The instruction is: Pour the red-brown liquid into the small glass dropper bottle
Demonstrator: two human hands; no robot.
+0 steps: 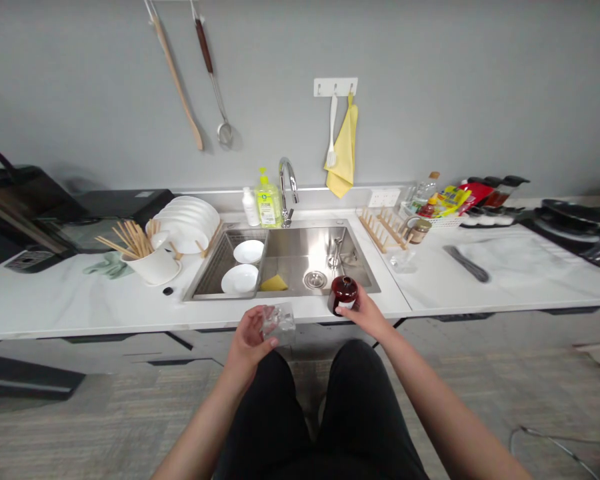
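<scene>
My left hand (249, 343) is closed around a clear, boxy container (280, 323), held just in front of the counter edge. It looks like glass or plastic; I cannot tell which. My right hand (369, 313) grips a dark red glass jar (343, 291) with a knobbed lid and a pale label. The jar is upright by the front rim of the steel sink (300, 257). Two white bowls, one nearer (240, 279) and one farther (249, 251), sit in the sink's left basket. A yellow sponge (274, 283) lies beside that basket.
White plates (187, 220) stand in a rack at left, behind a white mug (155, 265) of chopsticks. Soap bottles (267, 205) flank the faucet (286, 190). To the right are a wooden rack (387, 229), a small jar (420, 231) and dark tongs-like utensils (466, 263).
</scene>
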